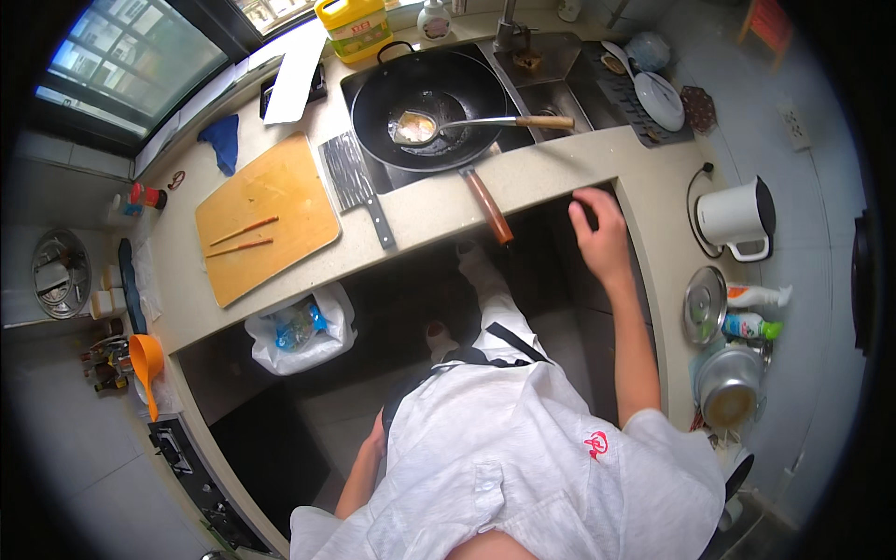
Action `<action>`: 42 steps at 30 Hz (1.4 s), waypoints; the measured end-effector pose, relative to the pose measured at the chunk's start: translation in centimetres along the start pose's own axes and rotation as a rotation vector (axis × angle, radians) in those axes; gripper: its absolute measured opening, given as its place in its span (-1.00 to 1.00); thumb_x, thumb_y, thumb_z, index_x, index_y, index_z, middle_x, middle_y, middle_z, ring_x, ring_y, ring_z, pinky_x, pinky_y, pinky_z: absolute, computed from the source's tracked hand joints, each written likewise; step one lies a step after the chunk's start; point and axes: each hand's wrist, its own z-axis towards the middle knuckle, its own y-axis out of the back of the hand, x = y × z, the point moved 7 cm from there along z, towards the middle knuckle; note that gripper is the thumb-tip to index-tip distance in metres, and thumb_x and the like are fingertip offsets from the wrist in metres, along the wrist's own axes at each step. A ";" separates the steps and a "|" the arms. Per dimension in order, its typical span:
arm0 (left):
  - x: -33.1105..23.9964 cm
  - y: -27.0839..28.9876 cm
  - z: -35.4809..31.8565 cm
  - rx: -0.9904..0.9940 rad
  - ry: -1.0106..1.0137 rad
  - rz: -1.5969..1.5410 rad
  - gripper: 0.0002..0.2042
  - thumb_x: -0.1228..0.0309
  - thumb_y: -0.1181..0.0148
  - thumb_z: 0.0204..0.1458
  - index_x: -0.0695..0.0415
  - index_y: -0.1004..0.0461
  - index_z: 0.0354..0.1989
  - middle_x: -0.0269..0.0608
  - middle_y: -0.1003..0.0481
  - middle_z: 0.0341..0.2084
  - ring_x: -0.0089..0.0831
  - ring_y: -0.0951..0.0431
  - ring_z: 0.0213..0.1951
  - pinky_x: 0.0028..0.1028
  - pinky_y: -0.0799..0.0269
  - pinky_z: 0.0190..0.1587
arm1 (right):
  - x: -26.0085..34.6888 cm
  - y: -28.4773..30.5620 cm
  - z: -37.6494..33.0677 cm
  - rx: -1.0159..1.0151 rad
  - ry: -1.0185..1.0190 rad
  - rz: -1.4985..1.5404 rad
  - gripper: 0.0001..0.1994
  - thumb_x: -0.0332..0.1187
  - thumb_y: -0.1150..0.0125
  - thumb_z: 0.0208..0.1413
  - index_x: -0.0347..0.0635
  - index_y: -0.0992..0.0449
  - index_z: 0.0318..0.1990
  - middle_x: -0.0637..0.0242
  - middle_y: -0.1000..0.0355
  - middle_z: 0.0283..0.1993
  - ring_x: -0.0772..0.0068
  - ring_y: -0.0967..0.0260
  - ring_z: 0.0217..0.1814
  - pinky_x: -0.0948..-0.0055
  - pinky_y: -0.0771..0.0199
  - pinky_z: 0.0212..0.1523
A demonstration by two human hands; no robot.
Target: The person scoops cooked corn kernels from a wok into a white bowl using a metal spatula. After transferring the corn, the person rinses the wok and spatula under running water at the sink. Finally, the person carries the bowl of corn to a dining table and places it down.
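Observation:
My right hand (602, 233) reaches forward and rests its fingers on the front edge of the beige counter (551, 173), just right of the wok's brown handle; it holds nothing. My left hand is hidden behind my white shirt; only the forearm (359, 471) shows, hanging at my side. A black wok (373, 107) sits on the stove with a metal ladle (418, 127) lying in it, its wooden handle pointing right. A cleaver (353, 177) lies left of the wok. Two chopsticks (241, 237) rest on a wooden cutting board (289, 201).
A white electric kettle (737, 217), a pot lid (702, 304), bottles and a metal pot (730, 387) stand on the right counter. A sink (551, 70) and dish rack are behind. A yellow oil jug (355, 26), a blue cloth (222, 140) and a floor bin bag (301, 329) are at left.

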 end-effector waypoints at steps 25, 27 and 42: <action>-51.3 -14.4 -1.0 -0.030 -0.320 -0.317 -0.69 0.26 -0.24 0.01 0.27 -0.38 -0.28 -0.22 -0.48 -0.40 -0.52 -0.49 -0.30 -0.54 -0.39 -0.27 | -5.8 -3.9 25.8 1.299 -0.321 -0.402 -0.62 -0.13 -0.05 0.04 -0.39 -0.47 -0.38 0.06 -0.40 -0.53 0.22 -0.36 -0.50 0.32 -0.33 -0.42; -51.5 -15.9 0.2 0.139 -0.346 -0.612 -0.73 0.32 -0.23 0.01 0.27 -0.36 -0.30 -0.23 -0.46 -0.46 -0.49 -0.52 -0.41 -0.52 -0.41 -0.37 | -6.1 -4.8 24.9 1.310 -0.285 -0.312 -0.61 -0.12 -0.06 0.04 -0.41 -0.45 -0.39 0.18 -0.34 -0.60 0.37 -0.28 -0.58 0.37 -0.29 -0.50; -51.9 -15.5 0.2 0.046 -0.488 -0.621 -0.80 0.46 -0.15 0.04 0.20 -0.21 -0.35 -0.32 -0.36 -0.69 -0.58 -0.40 -0.66 -0.55 -0.34 -0.61 | -5.0 -14.5 23.5 1.226 -0.590 0.197 -0.68 -0.13 -0.02 0.15 -0.25 -0.37 -0.41 0.49 -0.16 -0.68 0.68 -0.03 -0.75 0.61 -0.03 -0.78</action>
